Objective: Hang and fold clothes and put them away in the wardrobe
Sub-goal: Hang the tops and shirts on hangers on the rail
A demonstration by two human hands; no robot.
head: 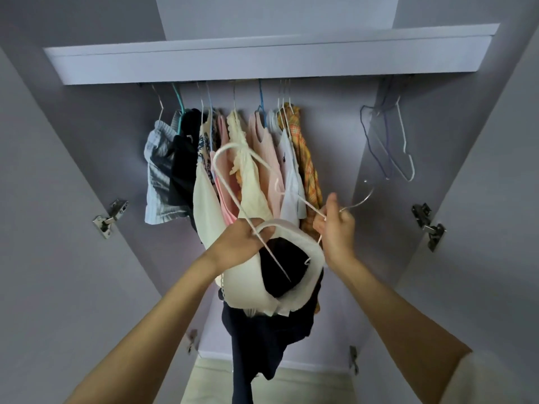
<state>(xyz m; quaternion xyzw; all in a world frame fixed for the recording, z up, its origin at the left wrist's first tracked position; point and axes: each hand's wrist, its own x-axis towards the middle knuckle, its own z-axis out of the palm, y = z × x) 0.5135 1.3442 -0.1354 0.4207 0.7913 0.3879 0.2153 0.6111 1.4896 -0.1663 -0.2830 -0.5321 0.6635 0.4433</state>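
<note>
I stand before the open wardrobe. My left hand [242,243] grips the white collar of a dark navy garment [262,330] together with one arm of a white wire hanger [230,188]. The hanger's other arm reaches my right hand [335,225], which pinches it near the neck, the metal hook [361,199] curving up to the right. The hanger's lower end sits inside the garment's neck opening [280,269]. Behind it, several garments hang on the rail: a grey striped one [159,170], a black one, cream, pink, white and an orange plaid shirt [306,167].
A white shelf [262,62] runs above the rail. A few bare wire hangers [390,141] hang at the rail's right end, with free rail between them and the plaid shirt. Both wardrobe doors stand open, their metal hinges [110,217] showing. Pale floor lies below.
</note>
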